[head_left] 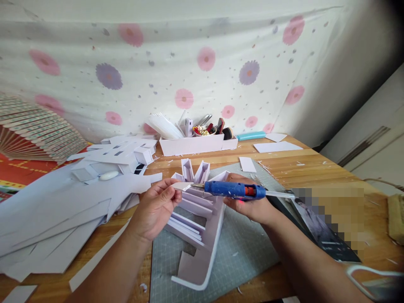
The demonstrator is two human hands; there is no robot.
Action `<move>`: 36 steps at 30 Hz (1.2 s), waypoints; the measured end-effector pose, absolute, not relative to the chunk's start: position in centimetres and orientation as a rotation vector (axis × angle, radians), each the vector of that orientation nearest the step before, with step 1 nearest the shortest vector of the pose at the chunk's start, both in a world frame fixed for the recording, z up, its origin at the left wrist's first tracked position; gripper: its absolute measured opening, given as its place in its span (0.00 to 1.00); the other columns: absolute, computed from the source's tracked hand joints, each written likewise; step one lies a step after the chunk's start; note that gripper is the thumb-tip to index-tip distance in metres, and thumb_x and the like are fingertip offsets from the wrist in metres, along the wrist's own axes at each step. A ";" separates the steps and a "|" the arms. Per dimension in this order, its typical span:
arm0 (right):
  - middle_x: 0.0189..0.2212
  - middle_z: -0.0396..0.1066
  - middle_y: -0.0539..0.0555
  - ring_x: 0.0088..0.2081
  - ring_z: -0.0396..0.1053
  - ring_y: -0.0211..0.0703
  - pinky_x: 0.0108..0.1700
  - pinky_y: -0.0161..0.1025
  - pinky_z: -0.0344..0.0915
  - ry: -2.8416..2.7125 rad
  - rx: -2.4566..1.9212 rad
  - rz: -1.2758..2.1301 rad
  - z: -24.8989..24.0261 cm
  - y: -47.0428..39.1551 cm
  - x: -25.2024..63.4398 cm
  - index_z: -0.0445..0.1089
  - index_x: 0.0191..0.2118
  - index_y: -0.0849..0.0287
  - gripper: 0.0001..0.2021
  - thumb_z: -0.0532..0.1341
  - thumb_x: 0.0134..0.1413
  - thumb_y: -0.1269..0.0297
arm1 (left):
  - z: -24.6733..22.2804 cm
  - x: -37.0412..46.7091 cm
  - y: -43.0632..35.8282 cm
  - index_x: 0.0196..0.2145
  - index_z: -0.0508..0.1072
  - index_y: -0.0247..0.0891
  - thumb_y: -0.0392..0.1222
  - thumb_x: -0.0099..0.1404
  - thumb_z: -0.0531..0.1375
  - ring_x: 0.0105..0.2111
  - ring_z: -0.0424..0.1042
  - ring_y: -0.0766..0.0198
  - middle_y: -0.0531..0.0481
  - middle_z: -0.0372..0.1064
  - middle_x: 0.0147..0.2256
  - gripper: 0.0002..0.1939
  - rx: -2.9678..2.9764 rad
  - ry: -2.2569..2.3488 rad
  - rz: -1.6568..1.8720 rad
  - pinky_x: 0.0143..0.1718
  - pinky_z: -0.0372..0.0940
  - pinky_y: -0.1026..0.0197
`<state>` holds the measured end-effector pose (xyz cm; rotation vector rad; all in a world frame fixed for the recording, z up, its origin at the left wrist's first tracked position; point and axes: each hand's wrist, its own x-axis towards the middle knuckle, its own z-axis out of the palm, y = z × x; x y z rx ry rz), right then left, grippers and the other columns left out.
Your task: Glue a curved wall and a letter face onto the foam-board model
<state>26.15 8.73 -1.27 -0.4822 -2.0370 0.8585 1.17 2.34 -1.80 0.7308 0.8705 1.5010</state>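
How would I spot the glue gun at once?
Find the wooden table, then the grey cutting mat on it. Above the mat, the right hand holds the glue gun. Its blue body, with a translucent stick behind, stands out from the white board structure beneath it.

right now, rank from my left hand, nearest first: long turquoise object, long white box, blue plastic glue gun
1. Blue plastic glue gun: just right of your left hand, nozzle end closest.
2. Long white box: ahead, at the back.
3. Long turquoise object: also back, right of the box.
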 end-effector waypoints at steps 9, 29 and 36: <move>0.22 0.59 0.47 0.26 0.59 0.38 0.29 0.38 0.57 -2.038 -0.477 0.869 -1.5 9.0 26.5 0.59 0.22 0.55 0.14 0.63 0.53 0.64 | -1.3 1.4 2.4 0.32 0.80 0.33 0.44 0.42 0.78 0.28 0.67 0.70 0.51 0.69 0.26 0.20 0.719 0.897 1.514 0.31 0.65 0.69; 0.23 0.68 0.49 0.25 0.62 0.39 0.27 0.39 0.61 -1.304 -0.966 1.091 -2.2 11.0 27.3 0.71 0.25 0.56 0.07 0.67 0.38 0.62 | 0.6 5.5 2.4 0.28 0.79 0.44 0.35 0.47 0.70 0.32 0.68 0.57 0.52 0.74 0.28 0.09 1.803 1.532 1.045 0.36 0.59 0.60; 0.24 0.68 0.49 0.26 0.64 0.40 0.29 0.40 0.62 -1.370 -1.026 1.088 -2.4 10.8 27.6 0.72 0.28 0.56 0.10 0.68 0.42 0.57 | 1.1 7.3 3.3 0.23 0.74 0.44 0.29 0.45 0.66 0.28 0.62 0.58 0.53 0.68 0.24 0.10 2.073 1.423 0.865 0.36 0.55 0.58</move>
